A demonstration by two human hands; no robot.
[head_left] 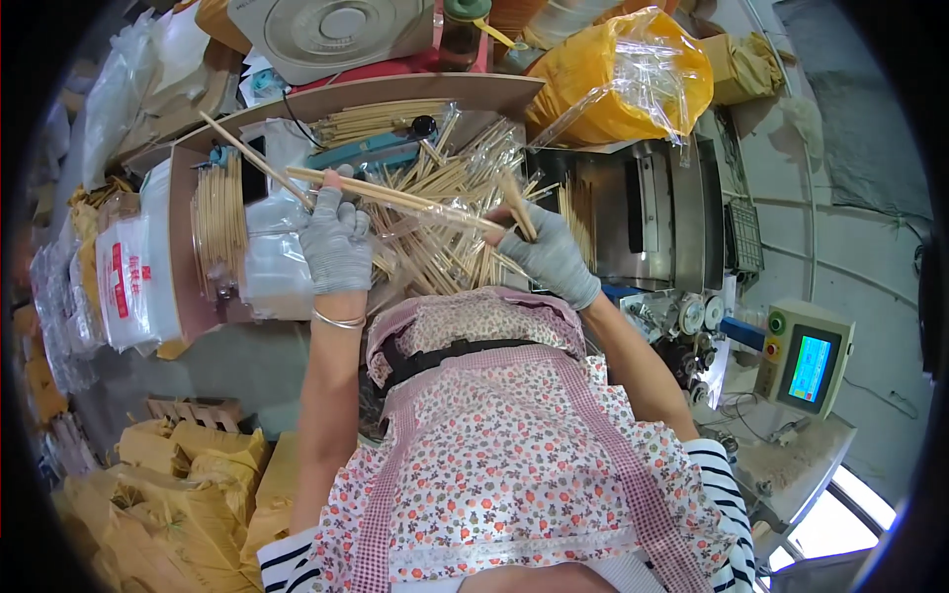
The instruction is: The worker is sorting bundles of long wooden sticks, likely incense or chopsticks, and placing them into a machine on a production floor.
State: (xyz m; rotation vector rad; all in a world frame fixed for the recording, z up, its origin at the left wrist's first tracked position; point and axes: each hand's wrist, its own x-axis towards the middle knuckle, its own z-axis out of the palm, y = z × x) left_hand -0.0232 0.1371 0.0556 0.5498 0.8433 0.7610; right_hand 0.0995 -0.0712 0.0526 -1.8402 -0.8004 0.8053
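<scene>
A floral apron (pixel 514 460) with checked pink straps fills the space closest to my viewpoint. Beyond it I look down on a bench (pixel 184 237) with a brown raised edge, and inside that edge lies a broad, crisscrossed heap of pale wooden sticks (pixel 474 173), with clear plastic film among them. Behind the heap, to its right, I see a bulging yellow sack (pixel 583 84) with shiny clear plastic on it. A steel-housed machine (pixel 677 227) stands right of the heap, and lower right is a control box (pixel 775 374) with a lit blue screen (pixel 812 368). At the bench's left end I make out an orderly stack of sticks (pixel 219 217) beside clear plastic bags (pixel 272 272).

Both hands wear grey gloves over the heap, with some fingertips bare. The left hand (pixel 334 242) has its fingers curled, pinching the left end of a long bundle (pixel 395 195) that slants across to the other side. The right hand (pixel 554 252) closes round a foreshortened bundle (pixel 516 208), and the long bundle's far end meets its thumb. Behind the left hand lies a blue tool (pixel 366 148) with a round black knob. One single stick (pixel 252 156) angles down to the left hand; I cannot tell whether it is gripped. A thin bracelet (pixel 338 322) circles the left wrist.
</scene>
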